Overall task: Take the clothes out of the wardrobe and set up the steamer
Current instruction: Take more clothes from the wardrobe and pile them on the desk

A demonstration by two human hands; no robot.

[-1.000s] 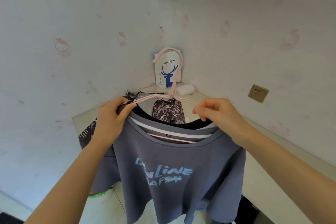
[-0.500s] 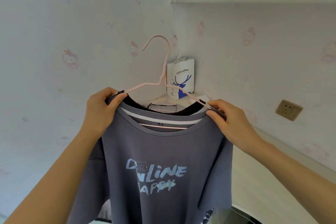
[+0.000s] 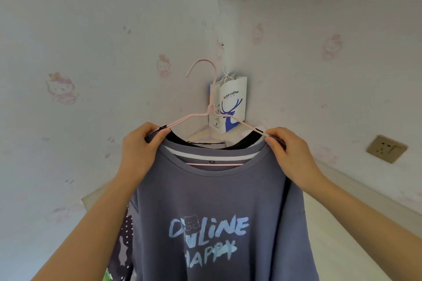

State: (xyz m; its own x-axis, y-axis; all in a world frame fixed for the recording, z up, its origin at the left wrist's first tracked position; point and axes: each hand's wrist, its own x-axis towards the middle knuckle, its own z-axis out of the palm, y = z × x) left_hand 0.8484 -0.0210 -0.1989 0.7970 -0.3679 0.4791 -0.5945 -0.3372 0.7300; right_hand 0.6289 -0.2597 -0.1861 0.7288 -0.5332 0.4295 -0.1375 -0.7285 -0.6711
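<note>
Head view: left hand [image 3: 137, 148] and right hand [image 3: 290, 155] pinch the shirt [image 3: 217, 201] at each end of the hanger [image 3: 210, 112], hook up.

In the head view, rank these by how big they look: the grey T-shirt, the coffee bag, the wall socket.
1. grey T-shirt, by far the largest, though it is also nearest the camera
2. coffee bag
3. wall socket

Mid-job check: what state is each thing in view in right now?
pink hanger: held up, hook hung on nothing.
grey T-shirt: hanging on the hanger.
left hand: grips the shirt's left shoulder.
right hand: grips the right shoulder.
paper bag: upright in the corner.
wall socket: nothing plugged in.
</note>
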